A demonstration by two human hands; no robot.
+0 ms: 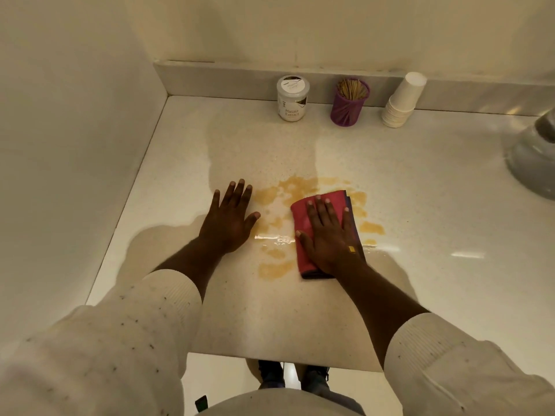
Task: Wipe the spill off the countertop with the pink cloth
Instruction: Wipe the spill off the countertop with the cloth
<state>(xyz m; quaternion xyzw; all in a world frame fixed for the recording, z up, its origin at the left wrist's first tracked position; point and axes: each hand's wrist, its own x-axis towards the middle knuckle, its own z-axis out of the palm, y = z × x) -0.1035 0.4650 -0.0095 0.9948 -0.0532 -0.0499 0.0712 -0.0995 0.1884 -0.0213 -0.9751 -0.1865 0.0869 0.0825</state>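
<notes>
Here the right hand (pixel 329 238) lies flat on the folded pink cloth (pixel 312 235), fingers (pixel 318 205) spread and released rather than pinching, pressing it onto the table (pixel 420 181). The cloth sits over the middle of the orange-brown spill (pixel 274 268), with wet patches showing around it at 6, 9, 12 and 3 o'clock. The left hand (pixel 229 219) rests palm down at 9 o'clock of the spill, just beside its edge, fingers splayed and grasping nothing.

The cloth looks soft, limp and light, folded into several layers with a darker layer peeking out at its right edge. It should soak liquid readily, and will likely bunch or unfold if dragged by a corner. A flat palm across its centre seems the best hold, with fingertips near the leading edge. The glossy surface probably lets it slide easily.

Well apart at 12 o'clock, against the back ledge, stand a Masala Extract jar (pixel 292 99), a purple toothpick holder (pixel 350 102) and a stack of paper cups (pixel 402 100).
</notes>
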